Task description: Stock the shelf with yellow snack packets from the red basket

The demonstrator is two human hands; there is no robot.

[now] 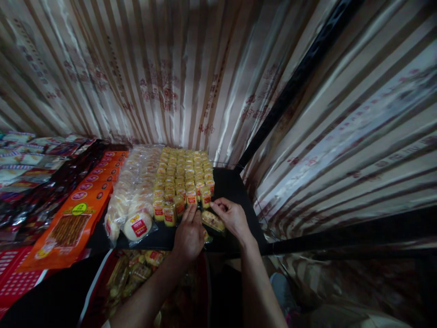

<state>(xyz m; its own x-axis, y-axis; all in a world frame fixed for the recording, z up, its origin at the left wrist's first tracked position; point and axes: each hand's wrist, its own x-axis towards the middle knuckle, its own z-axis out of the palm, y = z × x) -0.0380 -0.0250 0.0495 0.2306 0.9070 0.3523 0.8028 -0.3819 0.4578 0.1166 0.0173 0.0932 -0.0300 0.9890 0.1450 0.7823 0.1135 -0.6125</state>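
Small yellow wrapped cakes (184,171) with red labels stand in tight rows on a black shelf (232,182). My left hand (189,232) lies at the front of these rows, its fingers stretched forward against the nearest packs; its thumb is hidden. To its right, my right hand (234,216) pinches with thumb and forefinger at the edge of a front-row wrapped cake (205,198). Another wrapped cake (213,221) lies flat on the shelf between my hands. Part of one more pack shows beside my left hand.
Bagged round white flatbreads (138,225), orange snack-stick packets (78,209) and dark glossy packets (75,175) line the shelf leftward. Below sits an open box of wrapped cakes (136,273), beside a red basket (17,278). Striped curtains and a black post (290,95) stand behind.
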